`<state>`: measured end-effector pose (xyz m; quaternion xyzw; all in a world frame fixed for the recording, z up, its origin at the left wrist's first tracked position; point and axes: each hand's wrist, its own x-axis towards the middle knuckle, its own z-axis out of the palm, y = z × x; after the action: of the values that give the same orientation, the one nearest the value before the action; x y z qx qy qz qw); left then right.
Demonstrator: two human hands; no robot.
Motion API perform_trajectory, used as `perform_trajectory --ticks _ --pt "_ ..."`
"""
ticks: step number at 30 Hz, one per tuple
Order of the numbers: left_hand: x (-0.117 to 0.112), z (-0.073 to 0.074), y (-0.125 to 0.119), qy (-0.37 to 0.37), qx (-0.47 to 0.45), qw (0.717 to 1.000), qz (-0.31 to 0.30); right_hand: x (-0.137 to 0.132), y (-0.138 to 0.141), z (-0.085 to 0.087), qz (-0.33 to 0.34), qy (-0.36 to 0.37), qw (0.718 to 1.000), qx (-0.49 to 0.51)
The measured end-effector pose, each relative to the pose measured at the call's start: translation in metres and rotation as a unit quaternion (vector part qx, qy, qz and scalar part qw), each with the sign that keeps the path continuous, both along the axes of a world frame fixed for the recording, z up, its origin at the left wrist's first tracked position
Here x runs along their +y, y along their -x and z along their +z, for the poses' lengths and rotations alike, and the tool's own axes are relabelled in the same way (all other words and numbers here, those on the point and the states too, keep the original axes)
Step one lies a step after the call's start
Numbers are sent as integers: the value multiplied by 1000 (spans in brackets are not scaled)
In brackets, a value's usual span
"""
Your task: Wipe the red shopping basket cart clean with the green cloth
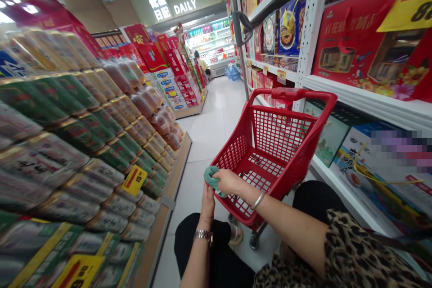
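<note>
A green cloth (211, 177) lies over the near left corner of a red plastic shopping cart (259, 146). My right hand (229, 182), with a bangle on its wrist, is closed on the cloth and presses it at the basket's rim. Just below and to the left, my left hand (208, 202), wearing a wristwatch (204, 235), reaches up to the same corner and meets the cloth. Its fingertips are mostly hidden, so I cannot tell how they close. The basket shows its perforated walls and floor.
Stacked packs of cans (111, 144) on a low wooden platform (170, 180) line the left side. White shelves (371, 94) with gift boxes (364, 45) stand close on the right. A tiled aisle (219, 108) runs ahead to a lit refrigerated case (211, 42), with blue water jugs (232, 72) near it.
</note>
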<state>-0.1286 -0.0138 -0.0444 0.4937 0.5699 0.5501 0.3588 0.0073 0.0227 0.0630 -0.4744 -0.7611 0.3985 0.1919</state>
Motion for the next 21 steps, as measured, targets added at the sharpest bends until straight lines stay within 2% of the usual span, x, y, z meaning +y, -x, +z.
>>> perform_trajectory --ticks 3,6,11,13,16,21 --pt "-17 4 -2 25 -12 998 50 -5 -5 4 16 -17 1000 -2" --pt "-37 3 -10 75 -45 989 123 -14 -12 8 39 -86 995 -22" --pt "-55 0 -18 91 -66 981 160 -36 -25 16 81 -162 978 -104" --pt "-53 5 -12 86 -61 976 192 -48 -29 19 95 -186 969 -130" --pt "-41 19 1 80 -32 972 218 -70 -35 20 120 -238 951 -155" --pt "-8 50 13 80 83 979 167 -107 -44 15 98 -295 936 -162"
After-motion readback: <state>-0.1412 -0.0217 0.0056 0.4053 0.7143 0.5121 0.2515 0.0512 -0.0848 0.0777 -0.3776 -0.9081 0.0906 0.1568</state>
